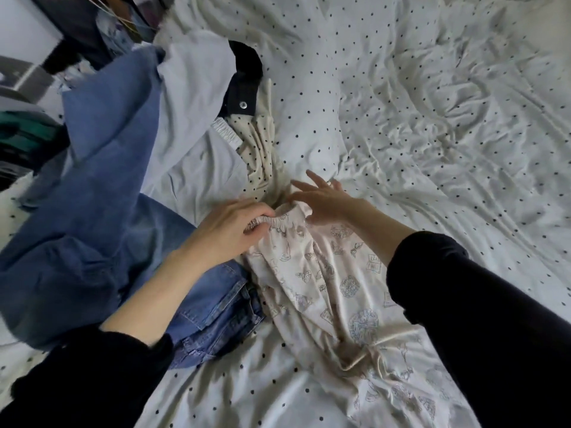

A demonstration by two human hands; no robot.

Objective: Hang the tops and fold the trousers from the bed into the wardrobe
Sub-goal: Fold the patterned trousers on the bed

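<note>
Your left hand pinches the soft, light cream printed pyjama trousers at their elastic waistband; your right hand, fingers spread, hovers beside it.

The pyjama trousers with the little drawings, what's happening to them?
A person is sorting clothes on the bed. The left hand grips the elastic waistband of the cream printed trousers, while the right hand hovers open beside it. Jeans and other clothes lie in a heap on the left, not yet folded.

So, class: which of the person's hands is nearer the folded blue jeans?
Left. The left hand grips the printed trousers' waistband right beside the blue jeans; the right hand hovers open farther away, across those trousers.
</note>
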